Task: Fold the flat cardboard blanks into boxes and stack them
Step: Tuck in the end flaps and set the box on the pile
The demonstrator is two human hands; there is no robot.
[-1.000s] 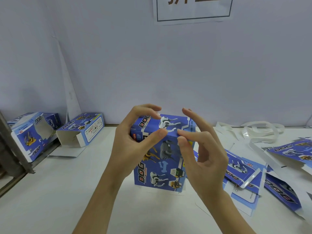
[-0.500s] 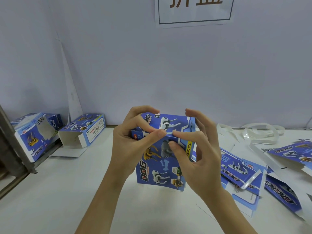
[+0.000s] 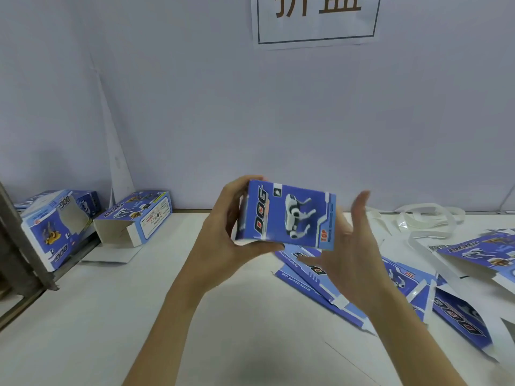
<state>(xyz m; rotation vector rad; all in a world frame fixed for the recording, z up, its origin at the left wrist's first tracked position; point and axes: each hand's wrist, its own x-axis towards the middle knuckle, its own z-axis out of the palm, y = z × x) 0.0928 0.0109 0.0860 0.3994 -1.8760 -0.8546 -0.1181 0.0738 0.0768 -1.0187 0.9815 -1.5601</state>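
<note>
- The white table (image 3: pixel 83 330) fills the lower part of the frame, with two bare forearms reaching up from the bottom edge.
- The right hand (image 3: pixel 354 263) sits right of centre, fingers straight and spread, palm turned toward the box and holding nothing; whether it touches the box is hard to tell.
- The left hand (image 3: pixel 225 240) grips the folded box (image 3: pixel 287 215) at its left end, thumb underneath and fingers curled over the top.
- The folded box is held in the air at the centre of the frame, its blue printed face with a robot dog toward the camera.
- Flat blanks (image 3: pixel 418 291) lie scattered on the table at lower right, overlapping.
- White strips (image 3: pixel 426 218) lie at the right, near the wall.
- Two finished boxes (image 3: pixel 133 218) lie at the far left by the wall.
- A paper sign (image 3: pixel 316 19) hangs on the wall at the top.
</note>
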